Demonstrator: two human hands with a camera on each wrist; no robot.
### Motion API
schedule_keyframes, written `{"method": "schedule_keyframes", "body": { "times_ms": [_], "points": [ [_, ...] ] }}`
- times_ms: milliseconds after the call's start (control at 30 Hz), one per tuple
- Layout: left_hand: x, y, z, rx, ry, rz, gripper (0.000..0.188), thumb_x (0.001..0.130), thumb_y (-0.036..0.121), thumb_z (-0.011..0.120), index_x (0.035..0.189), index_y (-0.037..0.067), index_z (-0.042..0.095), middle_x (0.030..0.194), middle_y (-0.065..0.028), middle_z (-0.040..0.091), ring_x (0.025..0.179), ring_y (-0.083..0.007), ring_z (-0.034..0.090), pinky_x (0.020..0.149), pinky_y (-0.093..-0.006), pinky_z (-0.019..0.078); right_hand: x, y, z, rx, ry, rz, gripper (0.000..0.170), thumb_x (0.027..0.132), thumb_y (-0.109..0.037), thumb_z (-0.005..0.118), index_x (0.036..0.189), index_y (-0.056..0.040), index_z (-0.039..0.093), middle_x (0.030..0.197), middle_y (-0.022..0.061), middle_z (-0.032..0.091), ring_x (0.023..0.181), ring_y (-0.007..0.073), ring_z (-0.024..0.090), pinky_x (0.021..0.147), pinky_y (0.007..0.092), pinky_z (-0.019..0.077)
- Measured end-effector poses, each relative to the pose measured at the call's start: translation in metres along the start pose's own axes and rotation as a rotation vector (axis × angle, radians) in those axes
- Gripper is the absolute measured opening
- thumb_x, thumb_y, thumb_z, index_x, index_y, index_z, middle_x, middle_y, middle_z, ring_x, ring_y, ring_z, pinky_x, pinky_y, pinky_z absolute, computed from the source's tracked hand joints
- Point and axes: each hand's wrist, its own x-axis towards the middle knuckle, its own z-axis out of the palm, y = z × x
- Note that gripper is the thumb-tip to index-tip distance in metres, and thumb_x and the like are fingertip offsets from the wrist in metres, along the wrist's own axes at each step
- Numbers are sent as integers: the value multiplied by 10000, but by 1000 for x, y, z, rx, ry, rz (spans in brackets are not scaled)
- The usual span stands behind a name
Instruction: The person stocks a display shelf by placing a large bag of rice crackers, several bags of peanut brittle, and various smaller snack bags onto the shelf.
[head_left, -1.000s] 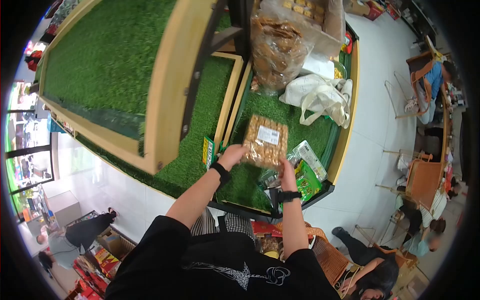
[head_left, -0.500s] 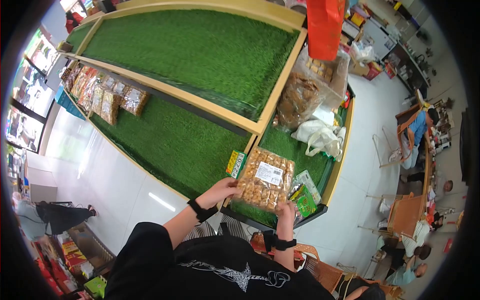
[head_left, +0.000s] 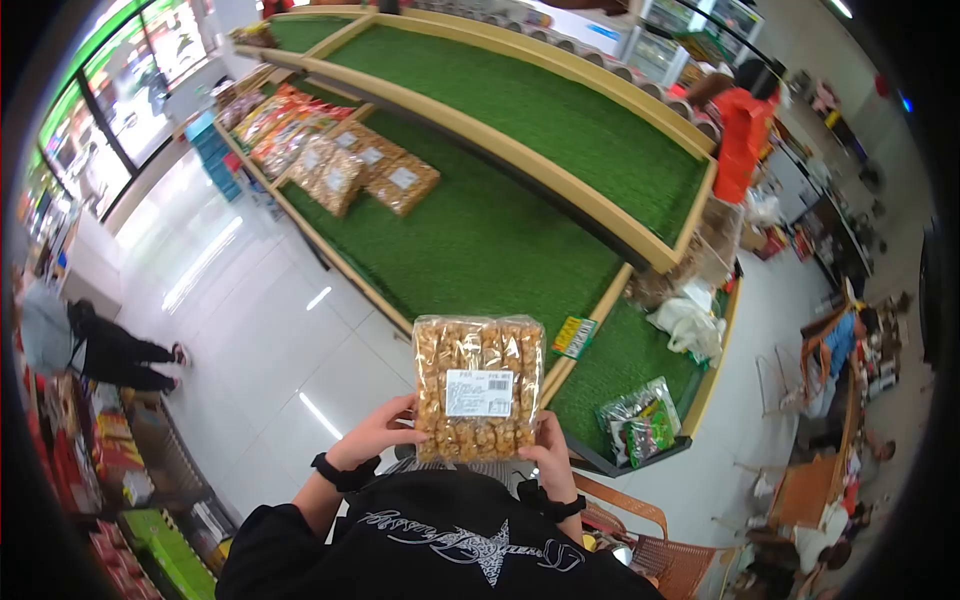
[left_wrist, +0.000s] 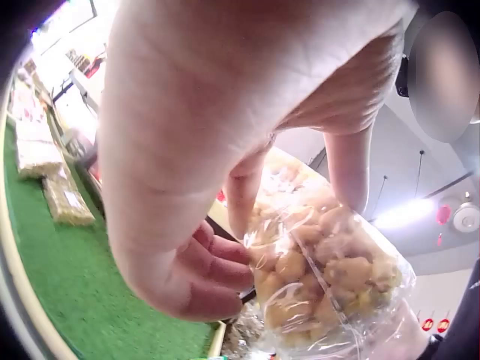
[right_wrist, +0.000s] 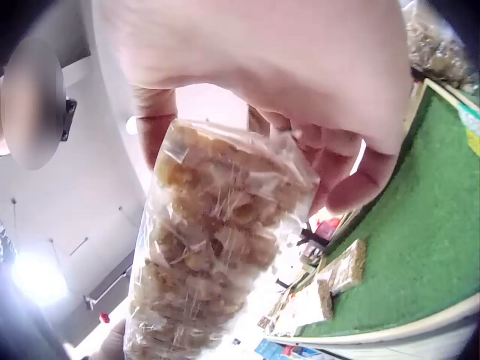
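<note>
A clear plastic package of golden-brown snack pieces [head_left: 480, 345], with a white printed label on its face, is held up in front of my chest. My left hand [head_left: 378, 432] grips its lower left edge, the thumb on the near face and the other fingers behind. At the lower right edge my right hand [head_left: 550, 455] pinches it the same way. In the left wrist view the crinkled wrap [left_wrist: 322, 270] lies between thumb and fingers. The right wrist view shows the package's side [right_wrist: 214, 232] gripped between thumb and fingers.
A tiered display stand lined with green turf [head_left: 470, 245] stands ahead. Similar snack packages [head_left: 375, 165] lie at its far left. A yellow-green price card [head_left: 573, 337], green snack bags [head_left: 645, 425] and a white cloth bag [head_left: 690, 322] are at the right. A wicker chair [head_left: 650, 545] stands close by my right.
Both hands have lifted the package off the stand's right section and brought it nearer my body, tilted up toward me. The head view has swung left, showing more of the stand.
</note>
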Motion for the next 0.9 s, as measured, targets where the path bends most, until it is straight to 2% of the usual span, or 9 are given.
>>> {"method": "schedule_keyframes", "body": {
  "times_ms": [67,167,333,500,667,733,900],
  "points": [
    [-35,2,-22,22,42,-30,581,720,100,656,1222,-11,385,1115,-71,404,987,-160,455,860,-280,402,3,8,24,-93,-138,41,448,657,-79,643,1049,-44,428,937,15,482,881,121,450,801,248,340],
    [-78,-3,-40,-9,212,46,565,716,81,655,1208,-14,394,1117,-75,387,998,-167,447,862,-288,401,11,1,69,-208,-246,60,478,681,-108,652,1091,-33,416,952,21,482,894,126,451,818,256,343],
    [-116,-20,-57,-110,340,58,573,707,66,654,1215,11,395,1136,-78,364,1026,-177,427,877,-297,391,29,8,100,-363,-415,20,481,682,-128,666,1094,-25,439,968,27,488,894,130,456,812,272,361],
    [-122,-30,-71,-28,424,163,590,703,84,660,1228,35,395,1094,-74,383,1041,-182,412,899,-313,369,52,12,125,-257,-477,96,490,695,-118,658,1113,-24,420,975,28,488,892,129,458,820,272,358],
    [-122,-18,-97,19,501,132,610,693,86,664,1235,38,390,1079,-68,388,1021,-172,417,891,-310,366,83,30,152,-88,-483,179,486,708,-108,648,1120,-21,405,991,31,483,896,124,459,819,273,357],
    [-118,-14,-115,32,524,119,620,689,91,663,1242,42,387,1068,-64,395,1016,-171,420,887,-304,364,102,39,164,-92,-505,222,548,703,-101,649,1174,-15,381,990,26,483,893,118,458,814,268,357],
    [-92,23,-164,100,552,113,629,691,119,663,1247,38,380,1063,-76,401,1011,-177,424,891,-299,360,167,37,200,-60,-561,145,657,690,-89,652,1255,-14,325,1004,34,496,876,116,464,799,260,364]
  ]
}}
